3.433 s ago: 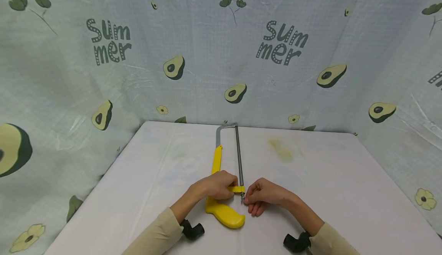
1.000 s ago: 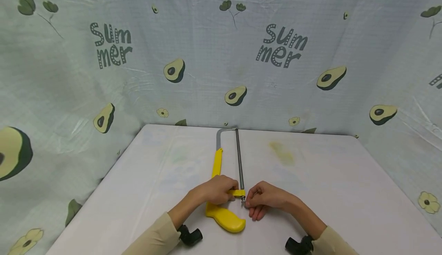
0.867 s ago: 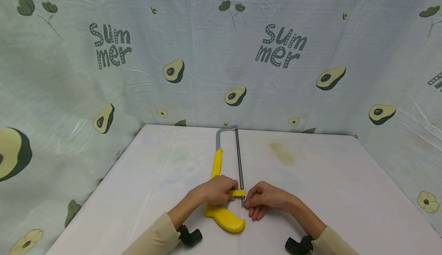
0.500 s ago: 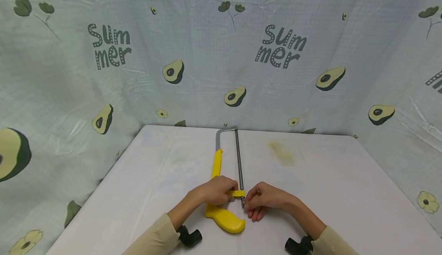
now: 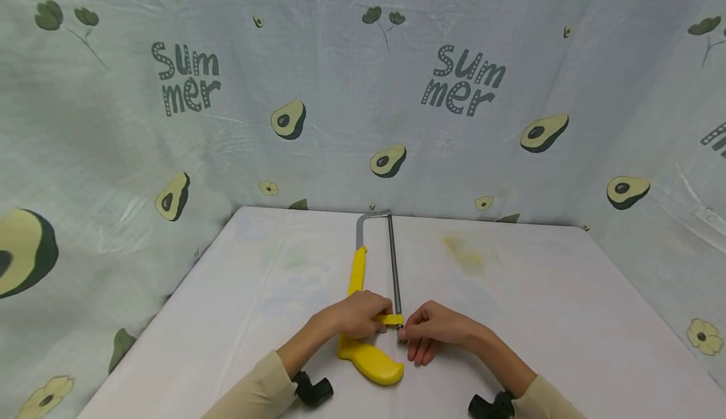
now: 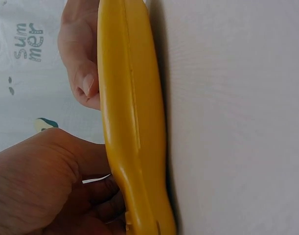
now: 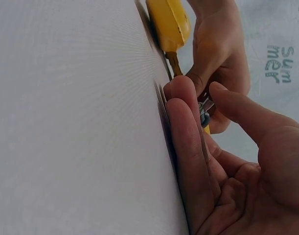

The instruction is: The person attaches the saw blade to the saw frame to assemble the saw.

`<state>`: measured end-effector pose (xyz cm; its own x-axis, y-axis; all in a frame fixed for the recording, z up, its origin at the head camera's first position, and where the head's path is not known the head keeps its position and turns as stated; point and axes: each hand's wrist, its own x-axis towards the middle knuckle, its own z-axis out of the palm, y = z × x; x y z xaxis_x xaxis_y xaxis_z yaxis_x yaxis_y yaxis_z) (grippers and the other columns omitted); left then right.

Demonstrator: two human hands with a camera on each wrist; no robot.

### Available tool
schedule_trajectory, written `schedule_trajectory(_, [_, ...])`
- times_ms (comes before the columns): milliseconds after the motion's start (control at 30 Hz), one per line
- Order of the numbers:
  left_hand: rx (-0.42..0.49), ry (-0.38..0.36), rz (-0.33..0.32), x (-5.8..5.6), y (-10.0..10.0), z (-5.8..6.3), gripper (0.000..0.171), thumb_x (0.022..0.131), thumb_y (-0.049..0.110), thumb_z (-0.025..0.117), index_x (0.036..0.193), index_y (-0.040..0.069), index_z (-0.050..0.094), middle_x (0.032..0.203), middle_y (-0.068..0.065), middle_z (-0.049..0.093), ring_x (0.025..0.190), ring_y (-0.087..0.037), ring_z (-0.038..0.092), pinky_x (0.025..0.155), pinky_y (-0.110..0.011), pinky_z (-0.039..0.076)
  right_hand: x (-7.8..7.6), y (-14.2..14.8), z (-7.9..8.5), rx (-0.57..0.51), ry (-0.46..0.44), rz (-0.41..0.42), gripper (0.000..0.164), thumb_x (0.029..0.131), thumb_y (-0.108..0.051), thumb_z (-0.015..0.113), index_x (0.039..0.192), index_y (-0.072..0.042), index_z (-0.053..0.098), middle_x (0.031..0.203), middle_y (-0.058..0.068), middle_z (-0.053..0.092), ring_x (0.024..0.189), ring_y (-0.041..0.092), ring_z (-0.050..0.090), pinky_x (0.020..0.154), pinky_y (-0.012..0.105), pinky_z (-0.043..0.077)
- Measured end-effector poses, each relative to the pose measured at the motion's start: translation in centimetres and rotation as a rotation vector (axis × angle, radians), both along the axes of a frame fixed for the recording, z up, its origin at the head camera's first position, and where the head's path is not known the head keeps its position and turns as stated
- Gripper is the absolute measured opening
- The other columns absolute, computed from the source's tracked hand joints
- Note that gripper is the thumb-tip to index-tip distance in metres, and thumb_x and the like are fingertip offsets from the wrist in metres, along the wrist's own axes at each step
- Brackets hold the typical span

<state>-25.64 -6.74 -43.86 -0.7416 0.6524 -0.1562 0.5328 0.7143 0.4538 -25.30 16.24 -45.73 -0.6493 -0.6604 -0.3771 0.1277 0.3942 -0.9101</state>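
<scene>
A hacksaw (image 5: 357,268) with a yellow handle (image 5: 374,365) and a grey bow lies on the table, handle toward me. Its straight dark metal bar (image 5: 394,261) runs along the right side. My left hand (image 5: 358,315) grips the yellow frame just above the handle, thumb and fingers at the short yellow crosspiece (image 5: 391,320). At the bar's near end, my right hand (image 5: 435,331) pinches a small metal wing nut (image 7: 205,116) with thumb and fingertips, which cover most of it in the head view. In the left wrist view, the handle hides part of both hands.
The white table (image 5: 510,293) has a faint yellowish stain (image 5: 463,254) right of the saw. A pale curtain (image 5: 340,47) printed with avocados stands behind and along both sides. Black wrist cameras (image 5: 313,389) sit low over the tabletop.
My right fingertips shift slightly at the wing nut, which showed more half a second ago and is now mostly covered. My left hand and the hacksaw stay in place; the head view tilts a little.
</scene>
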Motion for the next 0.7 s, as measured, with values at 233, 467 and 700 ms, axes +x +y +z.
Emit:
schedule_trajectory(233, [-0.001, 0.009, -0.001, 0.1, 0.08, -0.07, 0.007, 0.098, 0.017, 0.071, 0.102, 0.015, 0.066, 0.082, 0.009, 0.056, 0.074, -0.006, 0.048, 0.07, -0.02, 0.041, -0.09, 0.3, -0.09, -0.009, -0.003, 0.014, 0.032, 0.097, -0.03, 0.071, 0.1, 0.001, 0.075, 0.073, 0.005, 0.075, 0.06, 0.011, 0.073, 0.058, 0.026, 0.059])
schedule_trajectory(467, [-0.001, 0.01, 0.001, 0.13, 0.14, -0.12, 0.006, 0.098, 0.016, 0.071, 0.101, 0.015, 0.066, 0.083, 0.009, 0.057, 0.074, -0.006, 0.049, 0.07, -0.02, 0.041, -0.3, 0.49, -0.14, -0.039, -0.016, 0.037, 0.029, 0.098, -0.026, 0.07, 0.103, 0.002, 0.073, 0.075, 0.005, 0.075, 0.063, 0.012, 0.074, 0.059, 0.026, 0.059])
schedule_trajectory(700, [-0.017, 0.009, 0.022, 0.1, 0.2, -0.26, 0.01, 0.096, 0.018, 0.073, 0.104, 0.016, 0.067, 0.08, 0.007, 0.054, 0.074, -0.007, 0.048, 0.069, -0.021, 0.041, -0.2, 0.46, -0.3, -0.048, -0.026, 0.02, 0.023, 0.097, -0.022, 0.07, 0.097, 0.001, 0.068, 0.072, 0.005, 0.074, 0.061, 0.012, 0.073, 0.057, 0.025, 0.058])
